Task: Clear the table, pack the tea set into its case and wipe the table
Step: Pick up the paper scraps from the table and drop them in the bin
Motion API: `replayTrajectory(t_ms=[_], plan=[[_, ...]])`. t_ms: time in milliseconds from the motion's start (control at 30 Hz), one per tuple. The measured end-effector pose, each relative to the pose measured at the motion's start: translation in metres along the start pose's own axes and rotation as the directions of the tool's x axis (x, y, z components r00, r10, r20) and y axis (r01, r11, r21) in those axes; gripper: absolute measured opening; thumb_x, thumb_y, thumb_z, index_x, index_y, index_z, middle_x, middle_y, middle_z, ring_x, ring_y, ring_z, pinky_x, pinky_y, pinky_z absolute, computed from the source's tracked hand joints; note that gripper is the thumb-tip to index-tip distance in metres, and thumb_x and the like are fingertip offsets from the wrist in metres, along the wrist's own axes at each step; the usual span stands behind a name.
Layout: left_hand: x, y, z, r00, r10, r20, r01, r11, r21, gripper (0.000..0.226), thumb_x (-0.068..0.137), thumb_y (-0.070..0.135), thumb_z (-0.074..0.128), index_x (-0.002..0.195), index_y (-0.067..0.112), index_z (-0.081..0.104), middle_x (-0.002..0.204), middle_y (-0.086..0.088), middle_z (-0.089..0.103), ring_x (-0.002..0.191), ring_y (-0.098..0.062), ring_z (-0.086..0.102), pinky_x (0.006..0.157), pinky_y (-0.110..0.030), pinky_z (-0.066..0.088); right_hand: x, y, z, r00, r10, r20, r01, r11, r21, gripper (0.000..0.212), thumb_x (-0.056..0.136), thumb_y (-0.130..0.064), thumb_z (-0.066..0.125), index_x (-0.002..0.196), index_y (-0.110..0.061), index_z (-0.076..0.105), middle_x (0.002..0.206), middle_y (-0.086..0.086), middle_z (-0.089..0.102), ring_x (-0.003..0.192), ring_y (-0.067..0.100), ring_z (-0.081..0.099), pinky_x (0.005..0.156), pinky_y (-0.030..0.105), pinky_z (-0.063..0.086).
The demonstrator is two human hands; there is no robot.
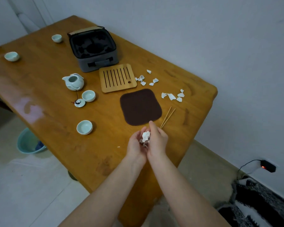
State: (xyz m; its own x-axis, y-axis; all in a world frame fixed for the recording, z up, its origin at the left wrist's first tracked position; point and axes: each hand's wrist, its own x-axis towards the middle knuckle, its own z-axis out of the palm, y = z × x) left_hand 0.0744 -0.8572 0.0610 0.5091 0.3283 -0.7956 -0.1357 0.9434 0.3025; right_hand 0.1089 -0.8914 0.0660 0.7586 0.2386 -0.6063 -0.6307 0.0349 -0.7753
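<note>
While the left hand (135, 144) and right hand (158, 140) curled together around a crumpled paper wad (146, 136) above the bench (56, 99), hiding its lower part, bamboo tongs (168, 117) lay nearby, pointing diagonally far-right.

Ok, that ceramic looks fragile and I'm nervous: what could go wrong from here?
The paper wad is only loosely cupped, so bits may drop; one crumb already lies nearby. Reaching for the remaining scraps could sweep the sticks off the edge. The lid appears corded to the teapot; lifting the pot might drag it.
</note>
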Motion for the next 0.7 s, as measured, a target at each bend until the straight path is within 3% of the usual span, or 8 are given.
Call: replayTrajectory(t_ms=[100,300,433,533,700], plan=[[0.001,-0.029,0.022,1.0,0.024,0.0,-0.024,1.0,-0.014,0.034,0.099,0.024,0.043,0.117,0.006,0.066,0.109,-0.013,0.068,0.111,-0.028,0.063,0.098,-0.039,0.05,0.012,-0.015,-0.028,0.997,-0.041,0.057,0.045,0.997,-0.059,0.03,0.091,-0.024,0.063,0.064,-0.011,0.068,0.068,0.01,0.067,0.069,0.024,0.067,0.076,0.046,0.059],[0.009,-0.075,0.066,1.0,0.017,0.003,-0.016,0.995,-0.097,0.031,0.098,0.026,0.044,0.104,0.007,0.067,0.084,-0.009,0.069,0.08,-0.021,0.067,0.072,-0.033,0.054,0.04,-0.049,-0.077,0.991,-0.051,0.126,0.066,0.991,-0.118,0.025,0.09,-0.024,0.061,0.069,-0.01,0.067,0.072,0.009,0.068,0.072,0.025,0.068,0.068,0.036,0.059],[0.013,-0.088,0.085,0.999,0.0,0.045,0.009,0.98,-0.2,0.028,0.097,0.024,0.046,0.102,0.009,0.069,0.09,-0.008,0.067,0.086,-0.02,0.066,0.085,-0.032,0.053,0.051,-0.059,-0.094,0.981,-0.059,0.184,0.089,0.983,-0.161,0.025,0.091,-0.025,0.058,0.074,-0.009,0.069,0.078,0.008,0.07,0.078,0.023,0.07,0.068,0.033,0.058],[0.014,-0.088,0.093,0.997,-0.013,0.081,0.033,0.965,-0.26,0.029,0.097,0.027,0.049,0.109,0.009,0.068,0.099,-0.008,0.069,0.098,-0.021,0.066,0.094,-0.032,0.051,0.057,-0.059,-0.097,0.963,-0.15,0.224,0.205,0.947,-0.246,0.034,0.098,-0.037,0.05,0.08,-0.016,0.071,0.088,0.003,0.072,0.085,0.015,0.07,0.076,0.033,0.059],[0.026,-0.08,0.103,0.997,0.044,0.061,-0.037,0.993,-0.109,0.032,0.099,0.032,0.048,0.112,0.01,0.069,0.098,-0.009,0.073,0.101,-0.022,0.067,0.081,-0.032,0.053,0.068,-0.068,-0.086,0.899,-0.297,0.321,0.388,0.88,-0.274,0.039,0.103,-0.039,0.04,0.09,-0.023,0.073,0.115,-0.01,0.064,0.102,-0.003,0.061,0.078,0.012,0.051]])
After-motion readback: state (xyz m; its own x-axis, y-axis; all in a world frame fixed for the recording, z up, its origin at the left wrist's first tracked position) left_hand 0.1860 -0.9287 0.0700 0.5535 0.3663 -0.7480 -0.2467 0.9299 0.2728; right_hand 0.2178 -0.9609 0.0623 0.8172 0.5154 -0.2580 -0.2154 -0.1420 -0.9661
